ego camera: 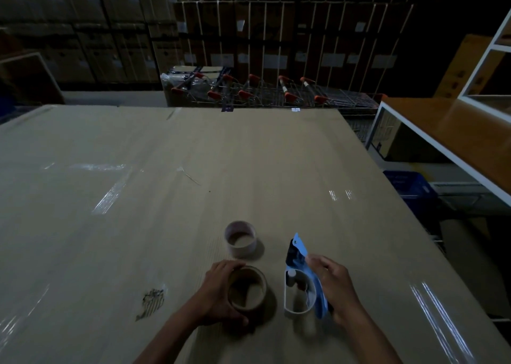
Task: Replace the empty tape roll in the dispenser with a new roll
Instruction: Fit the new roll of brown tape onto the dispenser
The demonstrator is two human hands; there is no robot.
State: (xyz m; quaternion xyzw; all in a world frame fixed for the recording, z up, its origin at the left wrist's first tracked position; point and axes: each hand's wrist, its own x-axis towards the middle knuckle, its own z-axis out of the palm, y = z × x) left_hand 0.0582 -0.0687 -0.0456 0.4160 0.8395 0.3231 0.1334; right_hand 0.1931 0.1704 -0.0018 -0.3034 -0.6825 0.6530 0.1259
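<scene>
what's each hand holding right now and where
Left hand grips the brown tape roll around its outer left side. Right hand holds the blue tape dispenser along its right edge.

Both forearms are being cut off by the bottom edge. The near side of the brown roll (247, 288) is being covered by the left hand (221, 294). At 3 o'clock from it, the dispenser (304, 280) handle is being hidden under the right hand (336, 289). Labels on the far cartons (276, 32) are being lost to darkness and blur.
</scene>
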